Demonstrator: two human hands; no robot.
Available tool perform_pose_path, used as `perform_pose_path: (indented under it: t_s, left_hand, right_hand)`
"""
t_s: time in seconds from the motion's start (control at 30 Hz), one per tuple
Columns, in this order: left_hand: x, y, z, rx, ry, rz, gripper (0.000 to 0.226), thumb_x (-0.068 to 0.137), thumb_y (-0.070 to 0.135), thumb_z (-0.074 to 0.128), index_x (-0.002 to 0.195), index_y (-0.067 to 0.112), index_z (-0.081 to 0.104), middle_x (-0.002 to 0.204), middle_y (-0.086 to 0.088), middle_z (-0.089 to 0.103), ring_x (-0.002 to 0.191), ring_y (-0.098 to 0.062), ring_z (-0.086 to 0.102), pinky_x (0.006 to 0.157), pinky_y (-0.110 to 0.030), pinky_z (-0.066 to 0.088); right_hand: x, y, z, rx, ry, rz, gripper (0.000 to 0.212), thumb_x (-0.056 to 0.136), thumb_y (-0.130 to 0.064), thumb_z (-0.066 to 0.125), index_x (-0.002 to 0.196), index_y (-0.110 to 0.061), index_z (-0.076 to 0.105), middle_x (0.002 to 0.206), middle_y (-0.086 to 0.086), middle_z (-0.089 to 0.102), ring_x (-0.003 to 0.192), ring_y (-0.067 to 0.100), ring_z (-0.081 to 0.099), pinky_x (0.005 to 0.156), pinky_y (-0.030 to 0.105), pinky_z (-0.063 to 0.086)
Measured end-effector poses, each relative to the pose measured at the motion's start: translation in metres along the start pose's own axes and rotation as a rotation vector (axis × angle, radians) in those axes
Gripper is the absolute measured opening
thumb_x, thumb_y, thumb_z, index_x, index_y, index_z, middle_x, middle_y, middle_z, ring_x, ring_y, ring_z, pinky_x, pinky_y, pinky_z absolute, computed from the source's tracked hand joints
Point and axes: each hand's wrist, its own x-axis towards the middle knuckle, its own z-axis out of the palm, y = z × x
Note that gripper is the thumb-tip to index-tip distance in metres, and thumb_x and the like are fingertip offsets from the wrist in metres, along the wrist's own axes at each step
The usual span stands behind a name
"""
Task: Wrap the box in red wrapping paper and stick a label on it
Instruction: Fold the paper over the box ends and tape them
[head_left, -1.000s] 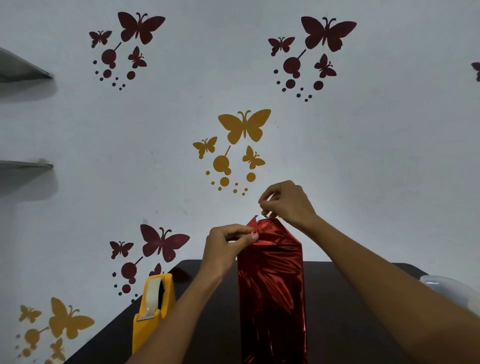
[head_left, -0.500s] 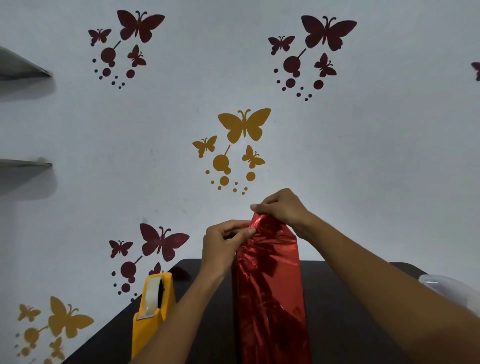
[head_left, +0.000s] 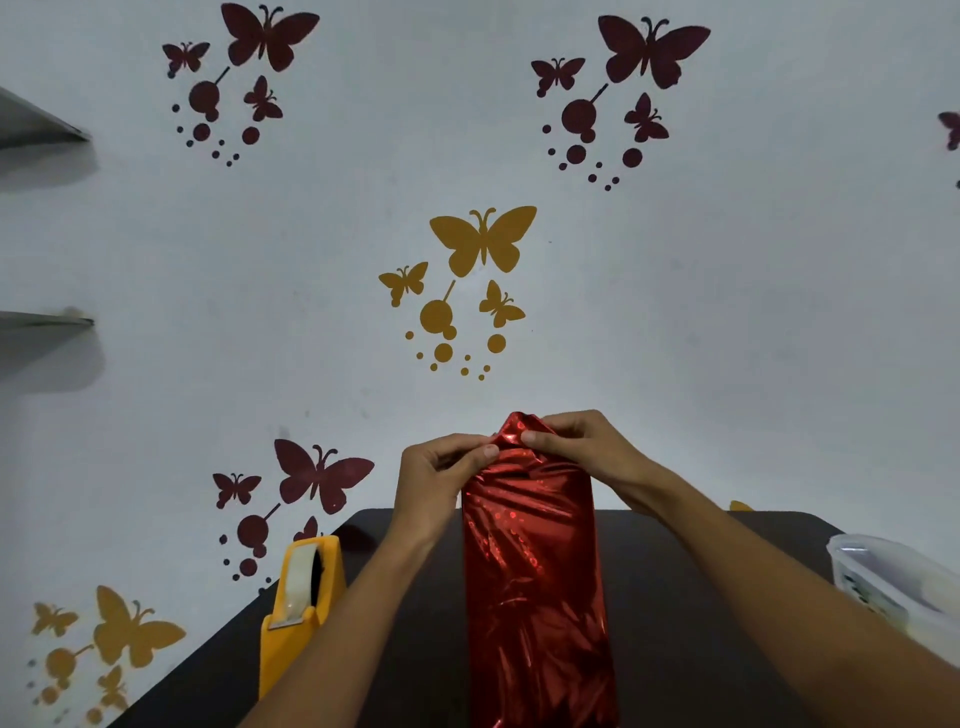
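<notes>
Viewing through the head camera, I see the wrapped box (head_left: 535, 597) standing upright at the middle of the dark bench (head_left: 701, 623), its visible faces covered in shiny red wrapping paper (head_left: 524, 499). The loose paper bunches to a peak at the top end. My left hand (head_left: 436, 483) grips that peak from the left, its fingers (head_left: 483, 451) curled and pinching the foil. My right hand (head_left: 587, 447) grips it from the right, its fingers (head_left: 540, 436) curled over the crest. The two thumbs nearly meet. A yellow tape dispenser (head_left: 301, 597) stands on the bench to the left, apart from the box. A clear plastic container (head_left: 893, 582) sits at the right edge. Butterfly decals (head_left: 483, 239) cover the white wall (head_left: 727, 312) behind.
</notes>
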Motion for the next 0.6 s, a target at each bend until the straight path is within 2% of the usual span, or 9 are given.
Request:
perform_pose_path:
  t_s: [0.1,0.17,0.23,0.33,0.4,0.47,0.5,0.57,0.6]
  left_hand:
    - [0.002,0.004,-0.002,0.034,-0.004,-0.037,0.006,0.082,0.014,0.069,0.083,0.013,0.075,0.08,-0.001,0.074,0.078,-0.011,0.07,0.069,-0.015,0.053]
    - [0.006,0.009,-0.003,0.102,-0.03,-0.051,0.014,0.082,0.023,0.069,0.084,0.011,0.076,0.081,-0.004,0.074,0.078,-0.013,0.071,0.072,-0.018,0.055]
    - [0.009,0.013,-0.003,0.176,-0.068,-0.05,0.016,0.08,0.026,0.072,0.084,0.012,0.076,0.081,-0.003,0.075,0.077,-0.013,0.071,0.074,-0.021,0.055]
    - [0.012,0.018,-0.003,0.239,-0.057,-0.035,0.014,0.077,0.026,0.074,0.086,0.016,0.075,0.076,-0.001,0.074,0.071,-0.011,0.071,0.066,-0.016,0.053]
    - [0.013,0.019,-0.003,0.26,-0.056,-0.043,0.018,0.079,0.026,0.073,0.093,0.015,0.071,0.073,-0.005,0.073,0.067,-0.014,0.071,0.061,-0.016,0.053]
    - [0.013,0.021,-0.001,0.29,-0.066,-0.054,0.022,0.081,0.025,0.071,0.099,0.015,0.066,0.074,-0.009,0.072,0.065,-0.016,0.071,0.057,-0.016,0.053]
    - [0.012,0.021,0.0,0.309,-0.063,-0.054,0.022,0.082,0.026,0.07,0.1,0.015,0.064,0.076,-0.009,0.072,0.065,-0.016,0.07,0.055,-0.016,0.053]
    - [0.012,0.021,0.0,0.33,-0.058,-0.057,0.024,0.082,0.027,0.07,0.101,0.015,0.062,0.08,-0.01,0.071,0.068,-0.017,0.069,0.053,-0.015,0.051]
    - [0.011,0.022,0.001,0.33,-0.063,-0.066,0.025,0.082,0.028,0.07,0.1,0.014,0.062,0.08,-0.01,0.07,0.068,-0.017,0.069,0.053,-0.015,0.051]
  right_hand:
    - [0.0,0.005,0.006,0.02,0.052,-0.033,0.028,0.086,-0.022,0.065,0.089,0.005,0.07,0.08,0.013,0.066,0.072,0.019,0.062,0.065,0.019,0.048]
    - [0.0,0.005,0.009,0.03,0.068,-0.054,0.026,0.086,-0.021,0.064,0.088,0.004,0.07,0.077,0.011,0.067,0.069,0.017,0.064,0.062,0.016,0.049]
    - [-0.001,0.004,0.013,0.02,0.07,-0.063,0.027,0.087,-0.022,0.064,0.09,0.004,0.07,0.078,0.011,0.068,0.067,0.015,0.065,0.06,0.016,0.049]
    - [-0.002,0.004,0.015,-0.012,0.088,-0.068,0.026,0.087,-0.024,0.064,0.088,0.001,0.071,0.076,0.01,0.068,0.065,0.013,0.065,0.06,0.016,0.048]
    - [-0.005,0.003,0.017,-0.013,0.086,-0.062,0.024,0.087,-0.025,0.064,0.088,-0.002,0.072,0.077,0.006,0.069,0.067,0.012,0.066,0.062,0.016,0.048]
    - [-0.008,0.001,0.018,-0.024,0.084,-0.067,0.024,0.086,-0.026,0.065,0.102,-0.009,0.07,0.092,0.002,0.07,0.083,0.01,0.067,0.073,0.02,0.05]
    - [-0.008,0.002,0.017,-0.062,0.098,-0.061,0.034,0.084,-0.029,0.066,0.115,-0.014,0.064,0.108,0.001,0.067,0.099,0.011,0.064,0.084,0.025,0.05]
    - [-0.008,0.008,0.013,-0.138,0.108,0.001,0.068,0.078,-0.039,0.071,0.138,-0.025,0.042,0.139,0.002,0.048,0.129,0.017,0.045,0.105,0.037,0.039]
    - [-0.009,0.012,0.011,-0.142,0.093,0.054,0.085,0.072,-0.047,0.075,0.143,-0.029,0.03,0.146,0.003,0.039,0.134,0.02,0.037,0.109,0.04,0.035]
